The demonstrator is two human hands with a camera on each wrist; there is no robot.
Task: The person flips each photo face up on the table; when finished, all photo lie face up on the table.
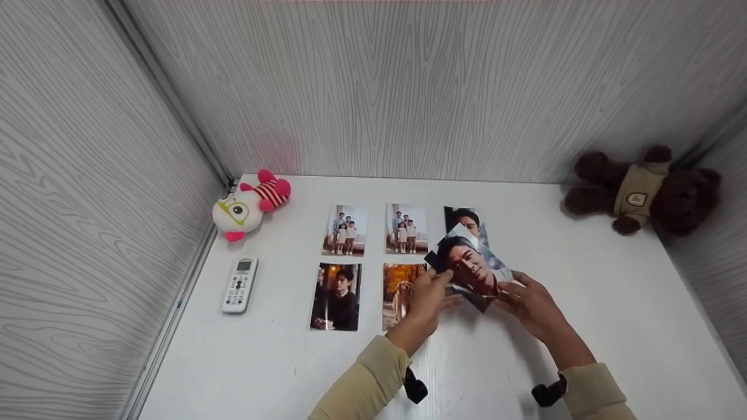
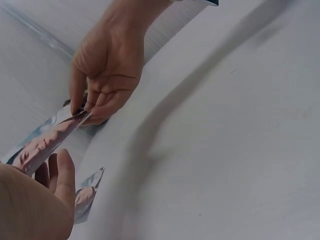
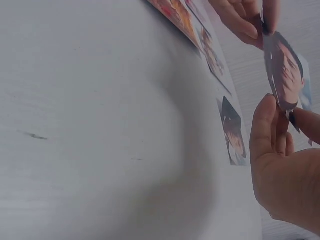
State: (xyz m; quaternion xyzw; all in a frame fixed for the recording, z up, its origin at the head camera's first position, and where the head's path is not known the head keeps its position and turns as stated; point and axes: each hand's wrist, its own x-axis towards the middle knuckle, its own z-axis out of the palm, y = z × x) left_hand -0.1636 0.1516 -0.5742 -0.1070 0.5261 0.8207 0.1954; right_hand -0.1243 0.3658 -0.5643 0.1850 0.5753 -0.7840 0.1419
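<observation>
Both hands hold a small fanned stack of photo prints (image 1: 470,265) above the table, tilted. The top print shows a smiling man's face, and corners of other prints stick out behind it. My left hand (image 1: 429,297) pinches the left edge, thumb on top. On the right edge, the right hand (image 1: 528,303) pinches with thumb and fingers. In the right wrist view the held photo prints (image 3: 286,72) are seen nearly edge-on between the hands. Just behind them lies a photo of a man (image 1: 465,217), partly covered from view.
Two family photos (image 1: 344,230) (image 1: 406,228), a photo of a man in dark clothes (image 1: 337,297) and a dog photo (image 1: 400,291) lie in rows. A remote control (image 1: 240,286) and pink-white plush toy (image 1: 248,207) are left; a brown teddy bear (image 1: 642,189) lies far right.
</observation>
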